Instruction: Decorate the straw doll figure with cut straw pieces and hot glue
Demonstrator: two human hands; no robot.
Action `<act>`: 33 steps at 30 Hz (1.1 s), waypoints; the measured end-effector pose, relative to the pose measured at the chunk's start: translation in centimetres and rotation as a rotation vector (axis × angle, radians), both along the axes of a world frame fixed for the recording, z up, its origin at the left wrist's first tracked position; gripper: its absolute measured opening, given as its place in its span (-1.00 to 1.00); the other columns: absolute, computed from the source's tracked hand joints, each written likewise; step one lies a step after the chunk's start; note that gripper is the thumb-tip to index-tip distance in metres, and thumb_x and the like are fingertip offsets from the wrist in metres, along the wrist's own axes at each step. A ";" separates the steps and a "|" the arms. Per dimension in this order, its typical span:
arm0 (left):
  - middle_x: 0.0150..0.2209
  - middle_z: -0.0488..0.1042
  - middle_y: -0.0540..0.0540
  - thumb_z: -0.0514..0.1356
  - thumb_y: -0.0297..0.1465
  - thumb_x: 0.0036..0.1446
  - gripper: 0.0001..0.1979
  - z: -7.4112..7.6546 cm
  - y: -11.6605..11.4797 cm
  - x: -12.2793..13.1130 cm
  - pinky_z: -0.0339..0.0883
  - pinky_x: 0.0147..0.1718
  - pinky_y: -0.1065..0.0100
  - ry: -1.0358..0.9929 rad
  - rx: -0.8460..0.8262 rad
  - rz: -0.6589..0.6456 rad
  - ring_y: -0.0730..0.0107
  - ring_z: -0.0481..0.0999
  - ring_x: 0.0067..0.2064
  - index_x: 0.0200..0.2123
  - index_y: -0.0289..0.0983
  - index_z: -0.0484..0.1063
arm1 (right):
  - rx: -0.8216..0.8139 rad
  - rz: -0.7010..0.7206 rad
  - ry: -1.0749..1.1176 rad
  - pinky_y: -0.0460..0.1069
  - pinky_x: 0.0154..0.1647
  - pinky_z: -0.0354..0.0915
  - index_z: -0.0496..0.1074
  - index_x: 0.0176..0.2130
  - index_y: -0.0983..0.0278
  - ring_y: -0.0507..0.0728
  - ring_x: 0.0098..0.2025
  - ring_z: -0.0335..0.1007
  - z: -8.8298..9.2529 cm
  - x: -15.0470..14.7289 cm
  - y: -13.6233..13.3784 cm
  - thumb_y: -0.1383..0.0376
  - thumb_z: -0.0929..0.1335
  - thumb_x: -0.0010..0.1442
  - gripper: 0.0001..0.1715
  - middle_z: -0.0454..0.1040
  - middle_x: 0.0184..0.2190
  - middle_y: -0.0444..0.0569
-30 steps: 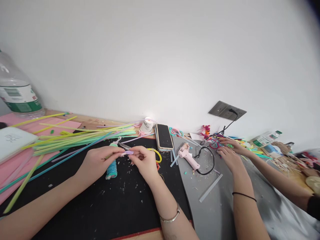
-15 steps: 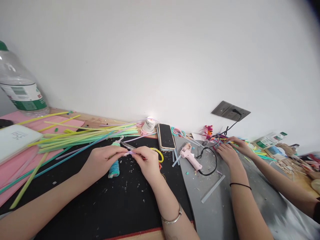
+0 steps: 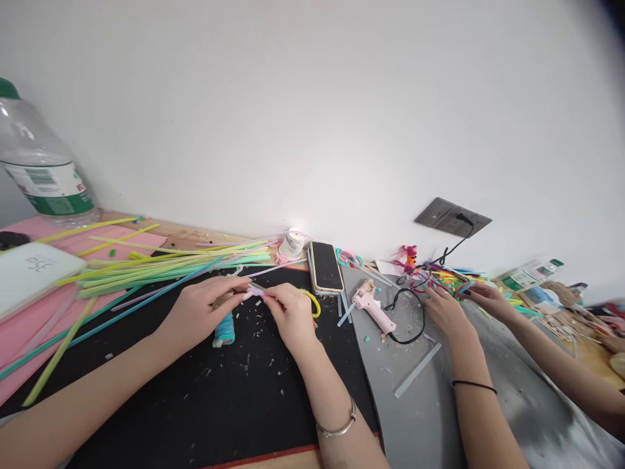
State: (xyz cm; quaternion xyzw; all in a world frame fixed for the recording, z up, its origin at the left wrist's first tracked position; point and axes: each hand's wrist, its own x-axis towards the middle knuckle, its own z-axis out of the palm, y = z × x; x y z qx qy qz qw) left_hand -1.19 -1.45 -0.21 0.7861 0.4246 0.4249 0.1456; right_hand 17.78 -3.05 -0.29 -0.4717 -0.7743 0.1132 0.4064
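The head view shows your left hand and right hand meeting over the far half of the black cloth mat with red stitched edging. Each hand is closed in a pinch, the fingertips of both gripping the small lilac fuzzy piece between them. Partly behind your left hand lies a blue-green fuzzy cylinder; you cannot tell from here whether that hand touches it. Just beyond your right hand a yellow curved loop shows, partly hidden. A bundle of pale green and yellow fuzzy stems lies across the mat's far left corner, and a black-screened phone in a pale case rests at its far right corner. Past the mat's right edge, on the grey mat, lies a pale pink glue gun, with a co-worker's two hands to the right of it.
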 end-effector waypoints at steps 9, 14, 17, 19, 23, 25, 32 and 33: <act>0.12 0.23 -0.27 0.12 -0.30 0.04 -0.39 -1.0 1.0 0.0 0.14 0.11 0.00 0.231 -0.001 0.164 -0.03 0.22 0.15 0.18 -0.29 0.11 | -0.092 -0.041 -0.386 -0.07 -0.32 0.20 0.53 -0.19 0.15 0.08 -0.28 0.28 -0.4 -0.3 -0.2 0.31 0.35 0.15 -0.79 0.34 -0.31 -0.06; 0.16 0.15 -0.24 0.07 -0.42 -0.01 -0.37 -1.1 0.7 0.2 0.10 0.15 0.06 0.165 -0.148 0.163 0.03 0.14 0.21 0.19 -0.28 0.08 | -0.167 -0.013 -0.170 -0.06 -0.27 0.20 0.45 -0.06 0.18 0.06 -0.30 0.27 0.0 -0.4 -0.2 0.39 0.26 0.19 -0.66 0.33 -0.31 -0.06; 0.16 0.13 -0.22 0.03 -0.47 -0.03 -0.38 -0.7 0.4 0.3 0.10 0.15 0.08 0.121 -0.169 0.160 0.06 0.14 0.21 0.17 -0.25 0.10 | -0.271 0.007 0.185 -0.07 -0.32 0.19 0.40 -0.03 0.21 0.03 -0.39 0.25 0.1 -0.3 0.2 0.40 0.18 0.22 -0.63 0.35 -0.39 -0.09; 0.16 0.13 -0.20 0.02 -0.49 -0.03 -0.39 -0.6 0.3 0.3 0.12 0.14 0.08 0.107 -0.159 0.160 0.07 0.15 0.21 0.16 -0.22 0.11 | -0.359 0.042 0.434 -0.07 -0.38 0.16 0.38 -0.06 0.23 0.02 -0.45 0.21 0.1 -0.4 0.5 0.36 0.17 0.23 -0.67 0.31 -0.48 -0.13; 0.17 0.12 -0.18 -0.01 -0.53 -0.01 -0.41 -0.4 0.2 0.3 0.16 0.12 0.08 0.104 -0.111 0.172 0.08 0.15 0.21 0.15 -0.18 0.13 | -0.500 0.184 0.764 -0.08 -0.41 0.11 0.37 -0.10 0.25 0.01 -0.49 0.16 0.3 -0.7 0.6 0.25 0.21 0.24 -0.72 0.23 -0.56 -0.17; 0.18 0.11 -0.19 -0.03 -0.54 0.01 -0.43 -0.5 0.3 0.2 0.18 0.09 0.07 0.128 -0.069 0.188 0.07 0.15 0.21 0.15 -0.19 0.14 | -0.561 0.230 0.831 -0.10 -0.48 0.06 0.36 -0.10 0.26 -0.01 -0.52 0.12 0.5 -0.9 0.5 0.22 0.23 0.23 -0.72 0.22 -0.57 -0.18; 0.11 0.28 -0.21 0.09 -0.39 0.07 -0.63 0.3 0.0 0.0 0.01 0.16 -0.08 0.237 0.175 0.159 -0.03 0.16 0.19 -0.01 -0.22 0.33 | -0.669 0.280 0.938 -0.14 -0.63 -0.20 0.33 -0.06 0.25 -0.04 -0.58 -0.08 0.7 -1.2 0.1 0.17 0.24 0.21 -0.66 0.27 -0.52 -0.14; 0.06 0.35 -0.19 0.10 -0.36 0.08 -0.64 0.5 -0.2 0.1 -0.03 0.18 -0.07 0.238 0.185 0.082 0.01 0.17 0.20 -0.01 -0.21 0.33 | -0.677 0.291 0.955 -0.15 -0.64 -0.21 0.32 -0.05 0.25 -0.04 -0.57 -0.07 0.8 -1.2 0.1 0.16 0.25 0.20 -0.65 0.27 -0.50 -0.14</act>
